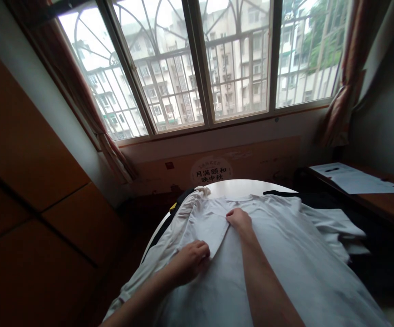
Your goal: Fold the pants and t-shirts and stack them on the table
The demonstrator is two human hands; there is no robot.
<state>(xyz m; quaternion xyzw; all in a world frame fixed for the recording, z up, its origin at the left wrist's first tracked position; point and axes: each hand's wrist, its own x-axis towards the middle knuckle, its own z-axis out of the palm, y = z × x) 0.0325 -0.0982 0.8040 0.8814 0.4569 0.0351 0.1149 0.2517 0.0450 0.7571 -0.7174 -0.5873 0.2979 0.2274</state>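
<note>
A white shirt (285, 254) lies spread over a round white table (248, 187). One sleeve (210, 227) is folded inward across the shirt's body. My left hand (190, 261) is curled, pinching the lower end of that folded sleeve. My right hand (239, 219) is closed on the sleeve's upper edge near the collar, fingers pressed down onto the cloth. Both forearms reach in from the bottom of the view.
Dark clothing (285, 193) lies under the shirt at the table's far side and left edge. A wooden desk (381, 202) with papers (357, 179) stands to the right. A cardboard panel (214, 168) leans under the barred window (200, 63). Wooden cabinets (30, 195) line the left.
</note>
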